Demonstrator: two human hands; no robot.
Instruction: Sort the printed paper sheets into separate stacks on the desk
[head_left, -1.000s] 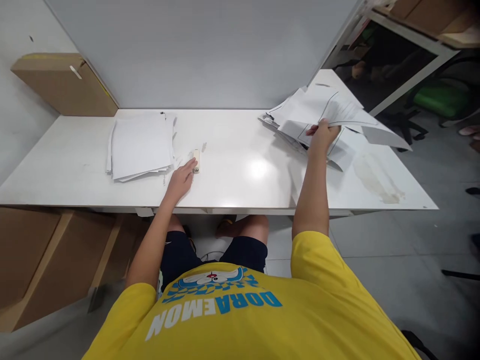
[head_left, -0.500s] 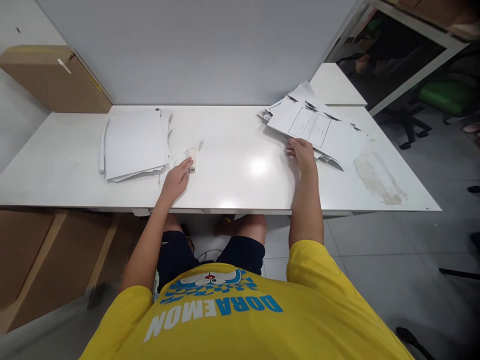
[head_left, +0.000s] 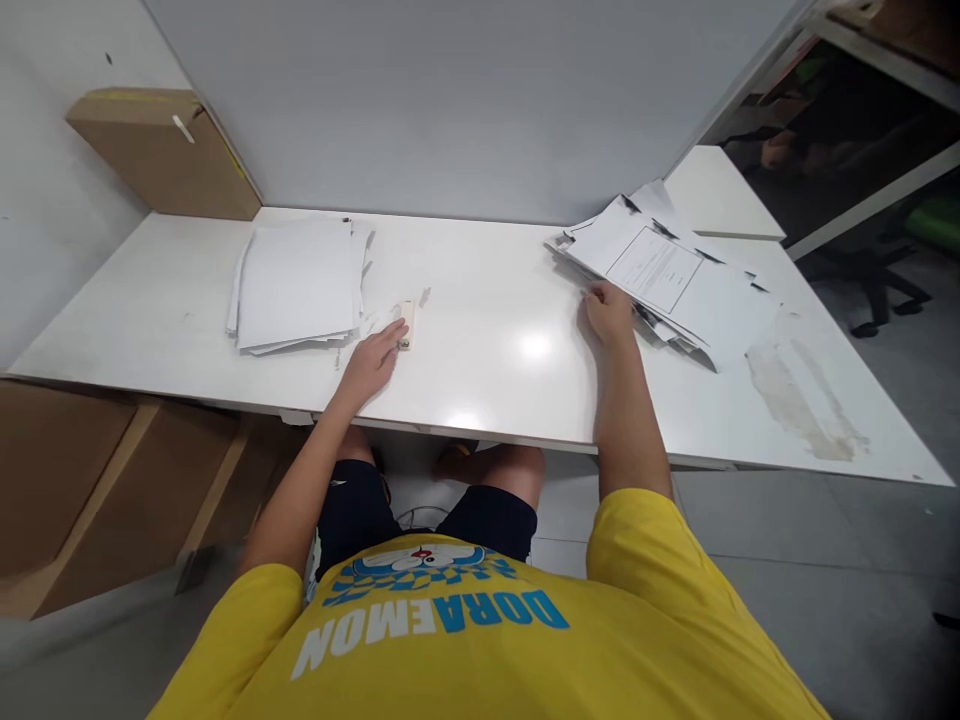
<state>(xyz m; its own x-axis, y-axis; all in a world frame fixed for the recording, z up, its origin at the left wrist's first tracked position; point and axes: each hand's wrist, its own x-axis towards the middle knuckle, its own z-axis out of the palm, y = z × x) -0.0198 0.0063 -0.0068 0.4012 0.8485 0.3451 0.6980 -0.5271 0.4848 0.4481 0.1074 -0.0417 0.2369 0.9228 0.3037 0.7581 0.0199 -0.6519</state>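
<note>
My left hand [head_left: 373, 365] lies on the white desk with its fingers stretched out. Its fingertips touch a small cream oblong object [head_left: 406, 325], perhaps a stapler, and partly cover it. Left of this hand lies a stack of white paper sheets [head_left: 296, 285], slightly fanned at its edges. My right hand [head_left: 610, 312] is closed, its fingers curled, at the near left edge of an untidy pile of papers [head_left: 671, 275]. The top sheet there bears a printed frame with text, and dark marks show along several edges. What the curled fingers hold, if anything, is hidden.
A cardboard box [head_left: 169, 160] stands at the desk's back left corner, against a grey partition [head_left: 465, 110]. More cardboard [head_left: 142, 480] is below the desk at left. A stained patch [head_left: 806, 400] marks the white desk [head_left: 480, 370] at right. An office chair [head_left: 874, 285] stands beyond.
The view has shifted and tilted slightly. My right hand has drawn a little leftward from the paper pile, and its fingers are curled more. My left hand remains at the cream object.
</note>
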